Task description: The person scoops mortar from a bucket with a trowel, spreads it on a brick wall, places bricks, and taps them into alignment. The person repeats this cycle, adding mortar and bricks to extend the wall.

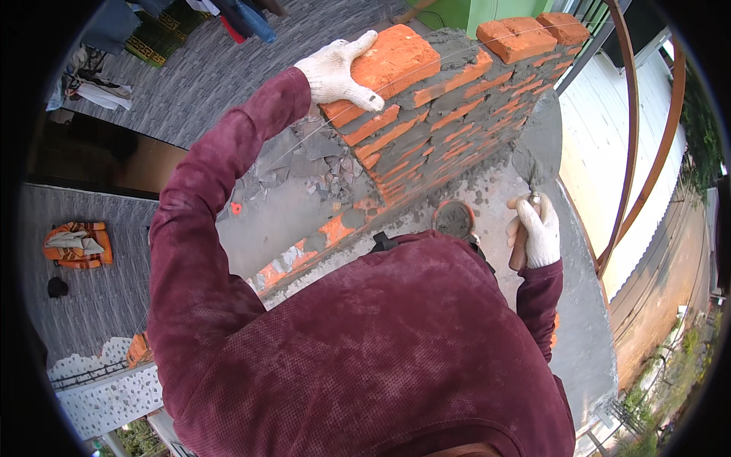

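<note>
At the near end of a brick wall point(449, 114), my left hand point(335, 75) in a white knit glove grips the end of an orange brick point(400, 59) lying on the top course. Its fingers and thumb are spread along opposite sides of the brick. My right hand point(538, 228), also gloved, is closed around the wooden handle of a trowel point(537, 148), out to the right of the wall. The blade looks grey with mortar, so its outline is hard to tell from the surface behind. A thin string point(308, 138) runs along the wall's top edge.
A round bucket of grey mortar point(455, 219) stands beside the wall foot. More bricks point(515, 39) sit farther along the top. Rusty curved metal bars point(626, 114) rise at right, next to white corrugated roofing point(609, 145). Broken rubble point(320, 164) lies left of the wall.
</note>
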Tool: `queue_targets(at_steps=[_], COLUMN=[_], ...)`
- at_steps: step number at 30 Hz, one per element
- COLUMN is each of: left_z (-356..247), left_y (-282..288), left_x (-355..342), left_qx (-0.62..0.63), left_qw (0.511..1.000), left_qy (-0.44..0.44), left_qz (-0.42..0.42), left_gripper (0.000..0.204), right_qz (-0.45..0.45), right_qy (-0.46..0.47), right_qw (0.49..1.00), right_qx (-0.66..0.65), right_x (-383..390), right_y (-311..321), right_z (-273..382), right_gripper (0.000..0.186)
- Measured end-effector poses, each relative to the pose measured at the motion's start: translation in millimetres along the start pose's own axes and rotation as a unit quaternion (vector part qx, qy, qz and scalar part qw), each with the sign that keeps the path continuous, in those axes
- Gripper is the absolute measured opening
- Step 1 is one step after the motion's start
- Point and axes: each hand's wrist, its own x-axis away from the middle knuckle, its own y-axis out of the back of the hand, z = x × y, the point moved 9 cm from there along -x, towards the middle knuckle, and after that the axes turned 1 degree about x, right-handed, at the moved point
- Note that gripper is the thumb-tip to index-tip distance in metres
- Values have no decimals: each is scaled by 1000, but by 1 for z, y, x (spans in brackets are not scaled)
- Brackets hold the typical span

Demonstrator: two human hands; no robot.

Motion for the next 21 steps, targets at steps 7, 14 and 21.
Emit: queue_targets(at_steps=[7, 14, 21], left_z=[-2, 37, 47], left_y=[-3, 8, -5], left_x=[-1, 10, 16], left_qx=[-13, 21, 201], left_qw=[1000, 999, 977], left_qy=[8, 24, 50], left_qz=[10, 38, 53], left_gripper=[134, 96, 90], right_qz=[63, 65, 90], right_qy=[50, 127, 383], right_qw=[996, 947, 721], right_qx=[23, 289, 571], right_x=[-11, -15, -38], right_y=[-34, -74, -164], right_z=[35, 123, 210], right_gripper=[46, 73, 48])
